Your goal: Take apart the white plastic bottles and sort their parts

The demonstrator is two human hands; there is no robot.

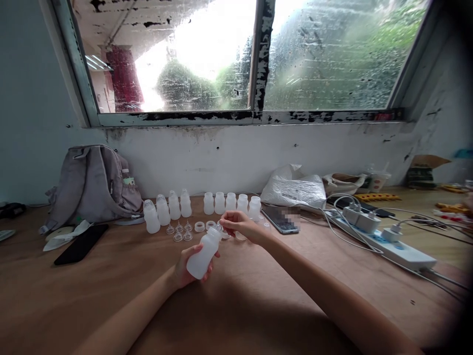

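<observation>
My left hand (pixel 188 264) wraps round a frosted white baby bottle (pixel 202 257), which tilts with its top up and to the right. At that top my right hand (pixel 236 225) pinches what looks like a clear bottle teat, mostly hidden by the fingers. Beyond the left hand lie several clear teats (pixel 179 229) in a small cluster. White collar rings (pixel 199 227) rest beside them, partly covered by my right hand. Bottles with teats and tops (pixel 163 210) stand in a row at the left. Another row of open-necked bottles (pixel 219 203) stands behind my right hand.
At the left are a grey backpack (pixel 88 182) and a black phone (pixel 81 244). A second phone (pixel 280 219) lies right of the bottles, before a silver bag (pixel 295 190). A white power strip (pixel 384 241) with plugs and loose cables spreads across the right.
</observation>
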